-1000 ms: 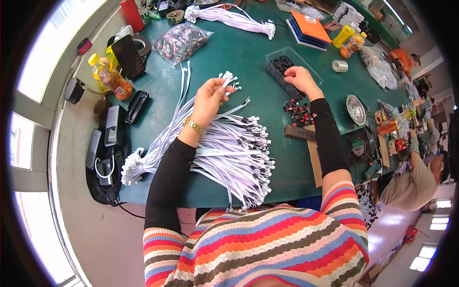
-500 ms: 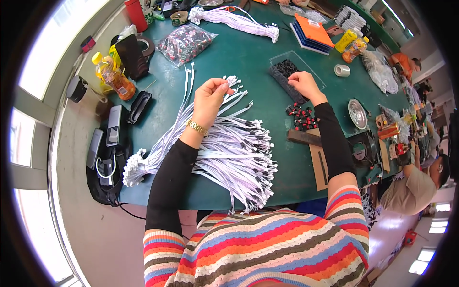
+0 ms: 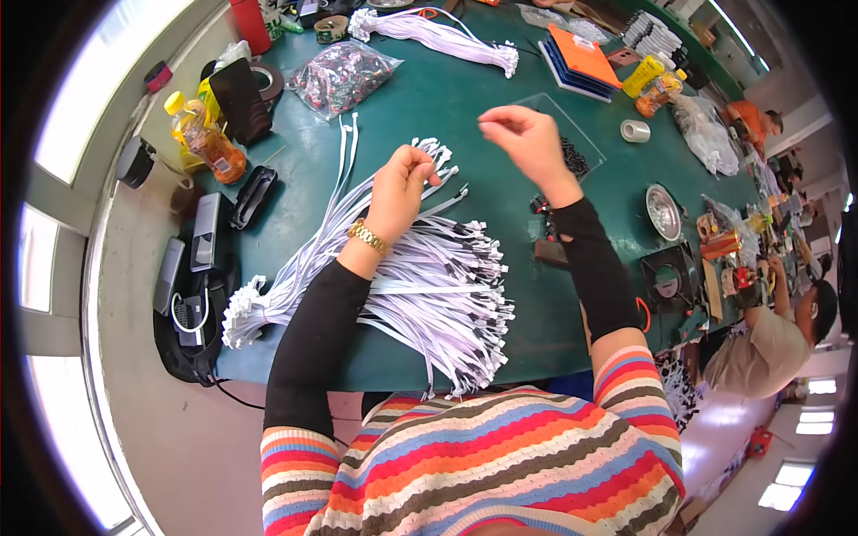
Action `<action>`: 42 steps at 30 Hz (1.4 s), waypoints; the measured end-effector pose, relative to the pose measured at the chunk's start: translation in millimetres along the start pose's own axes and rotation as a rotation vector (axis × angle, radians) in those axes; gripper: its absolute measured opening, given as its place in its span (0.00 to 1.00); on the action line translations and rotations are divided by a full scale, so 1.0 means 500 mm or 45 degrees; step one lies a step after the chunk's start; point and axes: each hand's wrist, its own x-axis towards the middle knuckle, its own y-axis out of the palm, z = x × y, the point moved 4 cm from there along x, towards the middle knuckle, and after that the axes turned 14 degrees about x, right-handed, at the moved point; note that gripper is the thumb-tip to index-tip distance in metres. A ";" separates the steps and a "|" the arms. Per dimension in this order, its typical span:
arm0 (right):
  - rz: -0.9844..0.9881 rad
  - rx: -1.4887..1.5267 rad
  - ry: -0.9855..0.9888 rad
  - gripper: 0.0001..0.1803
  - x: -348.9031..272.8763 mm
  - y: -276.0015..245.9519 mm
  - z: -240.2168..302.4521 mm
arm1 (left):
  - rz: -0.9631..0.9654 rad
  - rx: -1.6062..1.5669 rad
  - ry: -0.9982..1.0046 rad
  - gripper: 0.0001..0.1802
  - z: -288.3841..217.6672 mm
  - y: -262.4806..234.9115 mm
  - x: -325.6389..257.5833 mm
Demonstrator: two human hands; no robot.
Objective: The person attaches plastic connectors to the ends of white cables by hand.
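Note:
My left hand [image 3: 401, 185], with a gold bracelet at the wrist, is closed on the ends of a few white flat cables [image 3: 435, 159] above a big fanned pile of the same cables [image 3: 420, 286] on the green table [image 3: 420, 85]. My right hand [image 3: 525, 140] is lifted above a clear tray of small black parts [image 3: 576, 156], fingers pinched together; whether it holds a small part I cannot tell. Small red and black parts [image 3: 539, 207] lie by my right forearm.
A clear bag of small parts [image 3: 342, 74], a second bundle of white cables [image 3: 440, 33], orange and blue sheets [image 3: 579, 55], tape rolls, yellow bottles [image 3: 204, 136] and black devices [image 3: 206, 230] crowd the table. Another person [image 3: 773, 335] works at the right end.
My right hand has risen from the tray of black parts and moved left toward my left hand. My left hand has stayed on the cable ends.

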 end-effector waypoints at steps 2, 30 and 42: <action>0.092 -0.042 -0.003 0.06 -0.007 0.054 0.019 | 0.077 -0.069 -0.069 0.02 0.004 0.005 0.000; 0.066 0.211 0.224 0.09 -0.053 0.059 -0.037 | 0.225 -0.115 -0.221 0.03 0.015 0.020 -0.002; 0.049 0.201 -0.080 0.07 -0.055 0.099 -0.009 | 0.135 -0.040 -0.096 0.02 0.023 0.019 0.001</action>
